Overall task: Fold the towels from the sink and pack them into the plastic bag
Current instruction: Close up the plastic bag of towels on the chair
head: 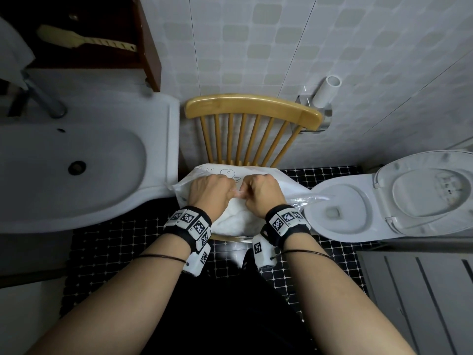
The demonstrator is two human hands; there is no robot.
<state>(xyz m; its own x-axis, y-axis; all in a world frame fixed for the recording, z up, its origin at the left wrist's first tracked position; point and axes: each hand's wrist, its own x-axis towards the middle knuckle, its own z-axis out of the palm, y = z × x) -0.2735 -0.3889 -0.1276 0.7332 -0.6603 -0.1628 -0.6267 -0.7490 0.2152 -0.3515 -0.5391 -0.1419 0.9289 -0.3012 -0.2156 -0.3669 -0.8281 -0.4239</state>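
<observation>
Plastic bag (286, 187) crumpled translucent white, duck drawing, white towel (238, 219) inside

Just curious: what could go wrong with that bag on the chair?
The thin white plastic bag might tear where the left hand and right hand pinch it. Its clear edge reaches toward the open white toilet and could dip in. The fluffy white towel may slide off the wooden chair.
</observation>
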